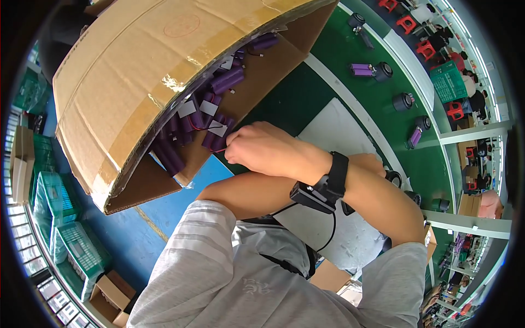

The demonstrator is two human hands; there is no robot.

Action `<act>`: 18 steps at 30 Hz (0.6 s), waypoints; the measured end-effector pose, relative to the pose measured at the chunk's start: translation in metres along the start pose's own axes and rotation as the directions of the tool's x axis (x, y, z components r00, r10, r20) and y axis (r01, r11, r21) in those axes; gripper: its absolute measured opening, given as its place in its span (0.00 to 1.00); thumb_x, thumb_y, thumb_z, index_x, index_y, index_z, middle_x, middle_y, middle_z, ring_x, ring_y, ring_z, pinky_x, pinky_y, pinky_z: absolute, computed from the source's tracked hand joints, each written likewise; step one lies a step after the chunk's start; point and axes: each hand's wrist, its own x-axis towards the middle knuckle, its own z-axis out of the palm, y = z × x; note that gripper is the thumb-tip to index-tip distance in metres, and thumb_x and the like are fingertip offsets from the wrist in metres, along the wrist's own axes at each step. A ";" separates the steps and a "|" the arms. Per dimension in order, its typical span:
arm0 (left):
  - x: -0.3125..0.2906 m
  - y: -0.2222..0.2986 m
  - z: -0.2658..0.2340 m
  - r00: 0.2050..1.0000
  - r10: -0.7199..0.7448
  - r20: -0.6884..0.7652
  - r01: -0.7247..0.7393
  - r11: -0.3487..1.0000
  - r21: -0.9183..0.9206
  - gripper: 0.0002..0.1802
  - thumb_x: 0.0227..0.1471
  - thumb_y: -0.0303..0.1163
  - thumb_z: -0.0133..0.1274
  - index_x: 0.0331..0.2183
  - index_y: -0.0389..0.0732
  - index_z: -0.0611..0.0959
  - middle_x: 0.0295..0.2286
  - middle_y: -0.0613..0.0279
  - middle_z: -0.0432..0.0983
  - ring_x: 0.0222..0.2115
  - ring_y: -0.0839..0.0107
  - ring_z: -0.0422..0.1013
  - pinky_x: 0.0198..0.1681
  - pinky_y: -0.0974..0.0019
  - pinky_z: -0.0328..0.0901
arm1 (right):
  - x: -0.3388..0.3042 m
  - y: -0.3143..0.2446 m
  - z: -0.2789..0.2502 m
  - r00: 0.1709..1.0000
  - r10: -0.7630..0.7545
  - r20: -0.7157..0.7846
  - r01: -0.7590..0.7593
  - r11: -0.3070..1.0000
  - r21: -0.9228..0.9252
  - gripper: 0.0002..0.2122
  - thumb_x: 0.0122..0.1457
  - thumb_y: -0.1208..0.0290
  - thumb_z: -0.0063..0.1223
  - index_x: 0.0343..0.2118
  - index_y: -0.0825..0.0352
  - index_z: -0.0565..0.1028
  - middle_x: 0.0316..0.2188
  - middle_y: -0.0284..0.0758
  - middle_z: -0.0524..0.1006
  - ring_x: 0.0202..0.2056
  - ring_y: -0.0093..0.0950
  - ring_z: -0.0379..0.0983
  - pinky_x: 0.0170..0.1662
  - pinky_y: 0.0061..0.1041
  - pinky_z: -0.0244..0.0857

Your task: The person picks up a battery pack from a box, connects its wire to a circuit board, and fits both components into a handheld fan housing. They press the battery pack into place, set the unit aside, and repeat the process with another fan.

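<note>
1. The right hand [252, 146], just off centre towards 10 o'clock, crosses over the left forearm to the mouth of a cardboard carton [136, 71] at 10 to 11 o'clock.
2. Its fingers are curled together beside a red lead [218, 150] near a purple battery pack [208, 141]; I cannot tell whether they clamp it.
3. More purple battery packs [227, 82], some with white labels, lie jumbled inside the tilted carton.
4. The left hand [367, 163], at 3 o'clock, is mostly hidden behind the right forearm; I cannot tell its finger state.
5. A white sheet [327, 123] lies near it on the green worktable [336, 46].
6. Towards 1 to 2 o'clock stand black cylindrical housings [385, 71], some joined to purple packs.
</note>
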 end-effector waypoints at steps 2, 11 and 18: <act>0.001 -0.002 0.000 1.000 -0.008 0.021 0.008 1.000 0.001 0.17 0.38 0.34 0.66 0.33 0.39 0.82 0.26 0.54 0.79 0.29 0.58 0.76 0.35 0.61 0.68 | 0.002 0.002 -0.003 0.999 0.036 -0.039 -0.029 0.985 0.169 0.07 0.53 0.72 0.51 0.22 0.69 0.75 0.24 0.37 0.76 0.31 0.38 0.75 0.35 0.36 0.68; -0.004 -0.010 0.013 0.993 0.059 -0.105 -0.065 0.996 -0.056 0.13 0.38 0.33 0.66 0.29 0.41 0.82 0.27 0.55 0.79 0.32 0.57 0.75 0.36 0.60 0.67 | -0.058 -0.004 -0.061 0.922 0.191 -0.337 0.046 0.810 0.584 0.07 0.58 0.76 0.51 0.35 0.71 0.79 0.29 0.39 0.80 0.30 0.31 0.79 0.34 0.25 0.71; -0.002 -0.015 0.016 0.976 0.133 -0.175 -0.165 0.969 -0.183 0.10 0.38 0.33 0.65 0.26 0.42 0.83 0.28 0.55 0.79 0.35 0.57 0.75 0.36 0.59 0.67 | -0.215 -0.030 -0.086 0.458 0.486 -0.745 -0.092 0.859 0.504 0.11 0.64 0.74 0.44 0.46 0.71 0.70 0.24 0.38 0.75 0.22 0.22 0.72 0.31 0.21 0.69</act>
